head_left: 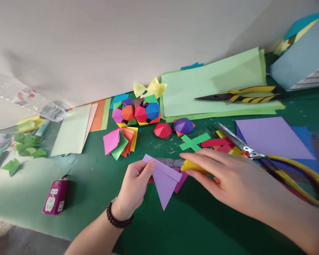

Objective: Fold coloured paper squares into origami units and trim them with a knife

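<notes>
Between the thumb and fingers of my left hand (136, 180) is a light purple paper (164, 187), folded to a point below with a flap across its top. My right hand (215, 170) is closed around the yellow handle of what looks like a utility knife (196, 165). Its grey segmented blade points left along the paper's upper edge; whether it sits inside the fold I cannot tell. A magenta paper piece (181, 182) shows behind the purple paper. Yellow-handled scissors (251, 152) lie beyond my right hand, close to red strips (218, 142) and a green paper cross (194, 142).
Folded paper gems (140, 112) and a fan of small papers (121, 141) stand beyond my hands. Pliers (239, 95) rest on green sheets (202, 81). At left are a purple box (55, 196), pale sheets (70, 131) and a plastic bottle (29, 97). Purple paper (273, 138) lies right.
</notes>
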`<control>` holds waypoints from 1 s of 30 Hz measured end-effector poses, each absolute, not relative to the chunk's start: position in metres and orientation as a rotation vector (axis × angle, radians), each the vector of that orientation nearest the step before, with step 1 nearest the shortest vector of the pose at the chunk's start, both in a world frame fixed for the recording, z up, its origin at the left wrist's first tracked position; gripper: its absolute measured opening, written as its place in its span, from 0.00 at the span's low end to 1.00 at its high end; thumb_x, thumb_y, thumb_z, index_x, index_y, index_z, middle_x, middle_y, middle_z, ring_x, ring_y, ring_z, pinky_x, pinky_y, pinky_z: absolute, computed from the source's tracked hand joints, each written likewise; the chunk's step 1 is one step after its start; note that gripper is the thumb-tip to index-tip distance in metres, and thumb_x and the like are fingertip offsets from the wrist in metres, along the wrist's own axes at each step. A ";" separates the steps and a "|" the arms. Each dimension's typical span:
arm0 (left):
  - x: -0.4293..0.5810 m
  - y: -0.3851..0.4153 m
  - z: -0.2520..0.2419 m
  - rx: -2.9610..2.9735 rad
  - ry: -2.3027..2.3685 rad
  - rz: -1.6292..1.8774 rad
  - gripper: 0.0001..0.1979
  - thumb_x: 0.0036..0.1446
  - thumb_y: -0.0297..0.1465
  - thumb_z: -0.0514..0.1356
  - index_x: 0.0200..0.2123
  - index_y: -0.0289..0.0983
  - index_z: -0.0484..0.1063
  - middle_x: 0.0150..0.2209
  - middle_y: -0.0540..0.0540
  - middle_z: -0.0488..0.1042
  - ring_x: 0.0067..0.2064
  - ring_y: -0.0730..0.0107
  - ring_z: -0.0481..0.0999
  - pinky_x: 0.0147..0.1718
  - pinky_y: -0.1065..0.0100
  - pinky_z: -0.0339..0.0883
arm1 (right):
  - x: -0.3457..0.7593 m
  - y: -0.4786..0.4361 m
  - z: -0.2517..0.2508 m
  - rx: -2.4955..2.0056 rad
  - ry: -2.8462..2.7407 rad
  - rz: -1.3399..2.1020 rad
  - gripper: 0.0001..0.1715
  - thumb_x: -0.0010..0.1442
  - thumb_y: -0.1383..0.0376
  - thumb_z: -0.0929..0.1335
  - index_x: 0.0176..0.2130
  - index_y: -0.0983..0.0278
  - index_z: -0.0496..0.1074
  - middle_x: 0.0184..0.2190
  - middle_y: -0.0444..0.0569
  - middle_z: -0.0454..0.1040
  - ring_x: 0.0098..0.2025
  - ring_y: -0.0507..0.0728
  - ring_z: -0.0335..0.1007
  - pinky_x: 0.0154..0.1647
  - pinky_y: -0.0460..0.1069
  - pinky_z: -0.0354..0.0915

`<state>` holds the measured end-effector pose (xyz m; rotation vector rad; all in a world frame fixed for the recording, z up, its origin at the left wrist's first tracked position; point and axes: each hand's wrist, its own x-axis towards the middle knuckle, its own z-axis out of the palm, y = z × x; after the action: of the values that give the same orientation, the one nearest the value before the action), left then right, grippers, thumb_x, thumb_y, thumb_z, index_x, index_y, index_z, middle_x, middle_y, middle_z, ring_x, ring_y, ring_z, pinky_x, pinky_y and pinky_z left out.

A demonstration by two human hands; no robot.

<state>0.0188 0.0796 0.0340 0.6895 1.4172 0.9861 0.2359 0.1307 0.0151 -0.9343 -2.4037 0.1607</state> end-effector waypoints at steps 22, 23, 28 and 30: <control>0.026 0.076 0.031 0.702 1.415 0.980 0.24 0.48 0.52 0.67 0.25 0.34 0.77 0.23 0.46 0.76 0.26 0.69 0.75 0.31 0.68 0.71 | 0.227 0.127 0.017 -0.907 -2.379 0.150 0.16 0.69 0.63 0.60 0.47 0.65 0.73 0.38 0.51 0.78 0.31 0.55 0.76 0.26 0.48 0.67; 0.027 0.076 0.030 0.700 1.412 0.977 0.24 0.48 0.52 0.66 0.25 0.34 0.77 0.23 0.47 0.75 0.26 0.69 0.74 0.31 0.68 0.71 | 0.225 0.127 0.017 -0.901 -2.376 0.142 0.16 0.69 0.64 0.59 0.47 0.66 0.73 0.38 0.52 0.78 0.31 0.54 0.76 0.26 0.48 0.68; 0.032 0.074 0.027 0.664 1.406 1.032 0.24 0.47 0.52 0.67 0.24 0.33 0.75 0.23 0.47 0.74 0.24 0.72 0.71 0.26 0.69 0.69 | 0.225 0.127 0.015 -0.907 -2.390 0.144 0.17 0.70 0.63 0.59 0.47 0.65 0.72 0.39 0.52 0.78 0.31 0.55 0.76 0.26 0.48 0.68; 0.033 0.074 0.027 0.659 1.409 1.040 0.24 0.47 0.51 0.67 0.23 0.33 0.75 0.22 0.47 0.73 0.24 0.73 0.70 0.26 0.70 0.68 | 0.229 0.129 0.016 -0.909 -2.399 0.153 0.16 0.69 0.62 0.59 0.48 0.64 0.72 0.40 0.51 0.78 0.33 0.55 0.77 0.26 0.48 0.68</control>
<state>0.0327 0.0737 0.0268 0.6593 1.4092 1.0398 0.2288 0.1295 0.0157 -0.9091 -2.3991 0.1527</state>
